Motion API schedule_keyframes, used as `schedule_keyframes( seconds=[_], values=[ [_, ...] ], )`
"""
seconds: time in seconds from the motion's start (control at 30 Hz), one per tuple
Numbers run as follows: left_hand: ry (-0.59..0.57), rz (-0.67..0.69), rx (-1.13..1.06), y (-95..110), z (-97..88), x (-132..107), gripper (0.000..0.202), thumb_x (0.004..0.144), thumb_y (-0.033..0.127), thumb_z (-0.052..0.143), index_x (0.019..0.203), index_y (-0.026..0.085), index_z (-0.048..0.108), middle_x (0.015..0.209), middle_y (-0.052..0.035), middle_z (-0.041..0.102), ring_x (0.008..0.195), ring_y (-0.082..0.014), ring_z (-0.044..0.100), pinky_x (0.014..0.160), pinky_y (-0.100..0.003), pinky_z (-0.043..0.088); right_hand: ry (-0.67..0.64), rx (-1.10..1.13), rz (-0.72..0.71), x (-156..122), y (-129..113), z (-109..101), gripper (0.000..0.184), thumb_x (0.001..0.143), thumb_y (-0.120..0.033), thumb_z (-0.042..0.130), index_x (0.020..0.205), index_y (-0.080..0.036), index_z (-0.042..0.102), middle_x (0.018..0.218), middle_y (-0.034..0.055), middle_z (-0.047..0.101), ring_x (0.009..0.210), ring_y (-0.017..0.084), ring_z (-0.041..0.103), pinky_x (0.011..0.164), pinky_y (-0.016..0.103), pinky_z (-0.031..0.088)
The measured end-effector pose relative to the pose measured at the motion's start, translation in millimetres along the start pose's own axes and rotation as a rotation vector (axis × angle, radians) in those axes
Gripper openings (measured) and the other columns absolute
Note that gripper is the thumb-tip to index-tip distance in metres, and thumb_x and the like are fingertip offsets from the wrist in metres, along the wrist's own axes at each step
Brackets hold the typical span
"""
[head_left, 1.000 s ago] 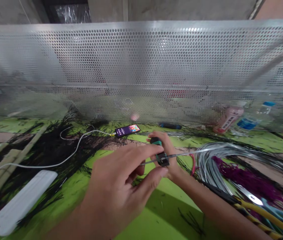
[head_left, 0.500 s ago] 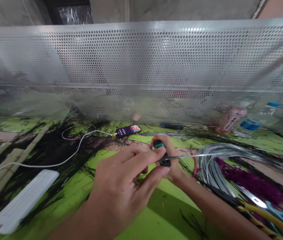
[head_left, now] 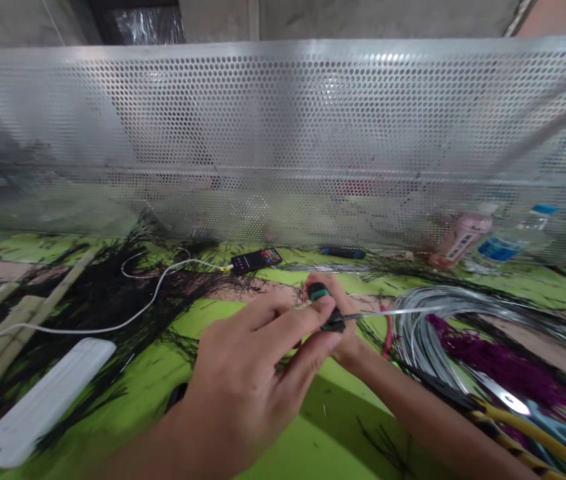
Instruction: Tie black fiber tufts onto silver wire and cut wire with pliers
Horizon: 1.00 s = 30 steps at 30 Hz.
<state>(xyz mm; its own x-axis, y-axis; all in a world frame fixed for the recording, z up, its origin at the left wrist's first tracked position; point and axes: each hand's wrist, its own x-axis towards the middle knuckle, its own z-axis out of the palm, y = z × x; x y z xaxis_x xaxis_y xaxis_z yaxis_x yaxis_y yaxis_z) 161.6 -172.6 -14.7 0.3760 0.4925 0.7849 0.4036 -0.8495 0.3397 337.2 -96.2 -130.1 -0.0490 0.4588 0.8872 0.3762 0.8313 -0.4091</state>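
My right hand (head_left: 345, 313), partly hidden behind the left, is closed around a tool with a black and green handle (head_left: 319, 291). A thin grey wire (head_left: 383, 312) runs from the tool's dark end rightward to a coil of silvery wire (head_left: 417, 333). In front, my left hand (head_left: 257, 360) is closed, its index finger and thumb at either side of the tool's dark end. What lies between those fingertips is too small to make out.
A perforated metal panel (head_left: 273, 133) stands along the back. Before it are a phone (head_left: 256, 261) on a white cable, a blue-black handle (head_left: 343, 253) and two bottles. Black bristly strands and a white power strip (head_left: 45, 400) lie left. Purple threads (head_left: 507, 367) and yellow-handled pliers (head_left: 527, 427) lie right.
Both hands and the tool have shifted very slightly right. The grip looks the same. The phone's screen has grown darker.
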Motion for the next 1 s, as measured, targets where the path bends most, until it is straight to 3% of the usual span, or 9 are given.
schedule_keyframes(
  seconds=[0.1, 0.17, 0.3, 0.43, 0.57, 0.67, 0.83, 1.0],
  values=[
    [-0.004, -0.037, -0.022, 2, 0.4, 2, 0.007, 0.092, 0.017, 0.069, 0.099, 0.017, 0.071, 0.089, -0.0043, 0.074, 0.078, -0.0129, 0.069, 0.065, -0.022, 0.055, 0.004, 0.014, 0.01, -2, 2, 1, 0.034, 0.101, -0.047, 0.052, 0.118, -0.019, 0.059, 0.101, 0.0051, 0.064, 0.085, 0.017, 0.062, 0.074, 0.035, 0.055],
    [-0.026, -0.123, -0.045, 5, -1.3, 4, 0.015, 0.092, 0.021, 0.069, 0.106, 0.016, 0.07, 0.078, -0.0003, 0.069, 0.065, -0.0103, 0.063, 0.054, -0.02, 0.049, 0.002, 0.025, 0.019, -3, 3, 2, 0.034, 0.101, -0.048, 0.053, 0.119, -0.019, 0.06, 0.103, 0.0051, 0.064, 0.084, 0.016, 0.062, 0.075, 0.033, 0.055],
    [-0.223, -0.318, -0.139, 9, -11.1, 8, 0.014, 0.097, 0.028, 0.058, 0.091, 0.017, 0.066, 0.061, 0.0059, 0.052, 0.05, -0.0076, 0.045, 0.044, -0.02, 0.035, -0.01, 0.036, 0.015, -1, 3, 1, 0.038, 0.096, -0.052, 0.054, 0.118, -0.021, 0.058, 0.101, 0.0052, 0.062, 0.085, 0.018, 0.061, 0.074, 0.037, 0.055],
    [-0.34, -0.392, -0.259, 6, -20.3, 10, 0.026, 0.101, 0.028, 0.051, 0.086, 0.021, 0.07, 0.066, 0.003, 0.058, 0.056, -0.0098, 0.048, 0.046, -0.022, 0.033, -0.037, 0.023, 0.0, 2, 1, -3, 0.035, 0.09, -0.047, 0.053, 0.118, -0.027, 0.054, 0.099, 0.0057, 0.06, 0.083, 0.023, 0.06, 0.072, 0.043, 0.055],
    [-0.292, -0.492, -0.395, 2, -21.0, 13, 0.019, 0.095, 0.027, 0.058, 0.086, 0.02, 0.073, 0.067, 0.0019, 0.064, 0.054, -0.0107, 0.051, 0.043, -0.022, 0.033, -0.085, 0.01, 0.011, 5, -2, -6, 0.038, 0.084, -0.034, 0.054, 0.121, -0.025, 0.054, 0.104, 0.0078, 0.061, 0.09, 0.026, 0.062, 0.078, 0.046, 0.055],
    [-0.246, -0.486, -0.443, 3, -19.8, 12, 0.017, 0.093, 0.024, 0.061, 0.083, 0.019, 0.073, 0.064, 0.0029, 0.063, 0.051, -0.0094, 0.049, 0.043, -0.021, 0.034, -0.092, 0.009, 0.007, 7, -5, -8, 0.044, 0.082, -0.028, 0.054, 0.125, -0.024, 0.053, 0.109, 0.0099, 0.061, 0.095, 0.028, 0.062, 0.082, 0.049, 0.055],
    [-0.146, -0.419, -0.387, 10, -19.3, 8, 0.015, 0.092, 0.018, 0.063, 0.085, 0.019, 0.076, 0.072, 0.0021, 0.072, 0.064, -0.0115, 0.063, 0.052, -0.02, 0.045, -0.094, 0.004, 0.002, 10, -13, -14, 0.05, 0.077, -0.022, 0.058, 0.127, -0.025, 0.053, 0.112, 0.0105, 0.061, 0.098, 0.029, 0.062, 0.084, 0.05, 0.055],
    [-0.024, -0.27, -0.254, 19, -19.8, 7, 0.011, 0.09, 0.015, 0.068, 0.087, 0.02, 0.078, 0.07, 0.0057, 0.075, 0.055, -0.006, 0.061, 0.047, -0.015, 0.043, -0.064, -0.009, 0.013, 8, -16, -21, 0.047, 0.079, -0.024, 0.057, 0.126, -0.025, 0.054, 0.113, 0.0117, 0.061, 0.101, 0.03, 0.063, 0.085, 0.051, 0.056]
  ],
)
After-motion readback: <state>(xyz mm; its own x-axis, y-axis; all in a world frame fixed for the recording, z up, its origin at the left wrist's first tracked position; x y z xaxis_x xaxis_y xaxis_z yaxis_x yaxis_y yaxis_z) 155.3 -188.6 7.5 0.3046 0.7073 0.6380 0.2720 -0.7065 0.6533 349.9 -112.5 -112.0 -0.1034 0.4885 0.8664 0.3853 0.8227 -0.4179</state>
